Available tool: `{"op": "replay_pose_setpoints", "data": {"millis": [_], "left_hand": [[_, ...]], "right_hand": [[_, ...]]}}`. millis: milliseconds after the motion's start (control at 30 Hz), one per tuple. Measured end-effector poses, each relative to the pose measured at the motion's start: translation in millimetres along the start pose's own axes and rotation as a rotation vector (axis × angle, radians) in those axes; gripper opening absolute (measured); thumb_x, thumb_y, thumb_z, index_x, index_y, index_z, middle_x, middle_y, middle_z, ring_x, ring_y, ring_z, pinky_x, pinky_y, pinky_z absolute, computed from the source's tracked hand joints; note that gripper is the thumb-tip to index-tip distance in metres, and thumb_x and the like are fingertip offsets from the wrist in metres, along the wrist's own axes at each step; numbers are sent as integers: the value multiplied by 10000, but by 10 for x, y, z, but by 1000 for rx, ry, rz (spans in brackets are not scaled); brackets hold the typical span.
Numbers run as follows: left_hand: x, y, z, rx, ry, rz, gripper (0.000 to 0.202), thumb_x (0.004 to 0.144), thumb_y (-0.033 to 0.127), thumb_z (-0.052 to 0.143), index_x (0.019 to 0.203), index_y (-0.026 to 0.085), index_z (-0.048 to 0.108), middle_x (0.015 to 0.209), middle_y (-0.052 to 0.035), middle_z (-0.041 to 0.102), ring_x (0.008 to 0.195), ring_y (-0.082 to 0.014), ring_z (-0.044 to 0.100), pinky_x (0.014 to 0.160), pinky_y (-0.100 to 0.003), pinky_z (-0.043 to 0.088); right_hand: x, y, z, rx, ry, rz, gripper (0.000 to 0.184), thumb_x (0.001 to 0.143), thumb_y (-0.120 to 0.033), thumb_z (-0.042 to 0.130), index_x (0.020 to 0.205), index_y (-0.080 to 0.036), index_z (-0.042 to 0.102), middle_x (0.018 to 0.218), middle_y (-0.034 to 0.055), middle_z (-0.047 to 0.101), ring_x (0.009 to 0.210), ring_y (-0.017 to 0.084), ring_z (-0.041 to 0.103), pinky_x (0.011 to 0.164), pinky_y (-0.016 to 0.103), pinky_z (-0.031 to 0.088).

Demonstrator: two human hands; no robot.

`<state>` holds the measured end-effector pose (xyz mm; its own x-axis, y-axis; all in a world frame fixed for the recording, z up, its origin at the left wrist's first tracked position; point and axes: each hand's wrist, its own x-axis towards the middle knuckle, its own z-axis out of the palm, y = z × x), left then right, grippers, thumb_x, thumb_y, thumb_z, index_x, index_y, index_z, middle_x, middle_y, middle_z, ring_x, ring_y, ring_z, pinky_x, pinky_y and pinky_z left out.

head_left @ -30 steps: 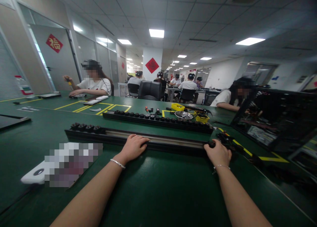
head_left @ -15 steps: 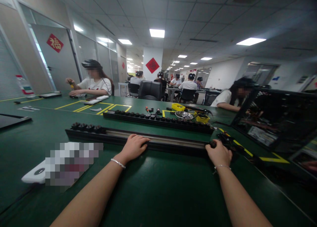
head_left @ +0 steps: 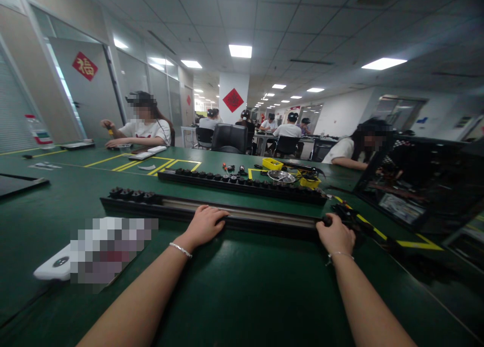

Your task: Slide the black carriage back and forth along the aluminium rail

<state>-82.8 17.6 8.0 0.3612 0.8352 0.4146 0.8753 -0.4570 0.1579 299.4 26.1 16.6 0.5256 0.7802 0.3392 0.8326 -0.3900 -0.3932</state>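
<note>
The near rail [head_left: 260, 220], long, black and channelled, lies flat across the table [head_left: 234, 296] in front of the person, its left end a little farther off than its right. Four or so black blocks [head_left: 132, 194] sit in a row at its left end; the channel to the right of them is bare up to the right hand [head_left: 337, 234]. That hand is at the right end, its grip narrow, thumb and forefinger closed on a small black piece [head_left: 326, 220]. The left hand [head_left: 207, 226] lies over the middle of the rail, fingers across the near edge; whether its grip is closed, I cannot tell. Just beyond, roughly parallel, is the far rail [head_left: 242, 184], filled with blocks along most of its length. Behind it stand a yellow tray [head_left: 272, 164] and a metal dish [head_left: 281, 177]. A white device [head_left: 53, 270], partly blurred out, lies near the left forearm. To the right stands a dark case [head_left: 427, 180], and co-workers sit at the table's far side, left [head_left: 151, 132] and right [head_left: 342, 154].
</note>
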Motion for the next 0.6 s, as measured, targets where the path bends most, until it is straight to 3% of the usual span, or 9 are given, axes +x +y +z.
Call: {"op": "replay_pose_setpoints", "data": {"millis": [167,300,600], "left_hand": [[-3,2,0,5,3,6,287,839,318,452,1099,334,572,1100,18,658,1049,-176,554,997,-429,276],[-3,-4,8,15,10,8,284,838,320,456,1096,337,574,1091,19,661,1044,-178,556,992,-424,281],[0,-23,31,13,17,5,276,841,335,459,1092,340,575,1096,26,660,1048,-175,557,992,-415,280]], "right_hand": [[-25,2,-26,-45,28,2,503,739,-430,420,1150,-176,561,1034,122,632,1002,274,553,903,389,361],[-25,19,-30,-85,56,10,522,731,-469,421,1145,-190,571,1093,129,607,1070,294,514,927,435,336],[17,66,2,-56,23,15,557,732,-496,409,1167,-182,561,1108,128,605,1073,297,508,942,460,311]]}}
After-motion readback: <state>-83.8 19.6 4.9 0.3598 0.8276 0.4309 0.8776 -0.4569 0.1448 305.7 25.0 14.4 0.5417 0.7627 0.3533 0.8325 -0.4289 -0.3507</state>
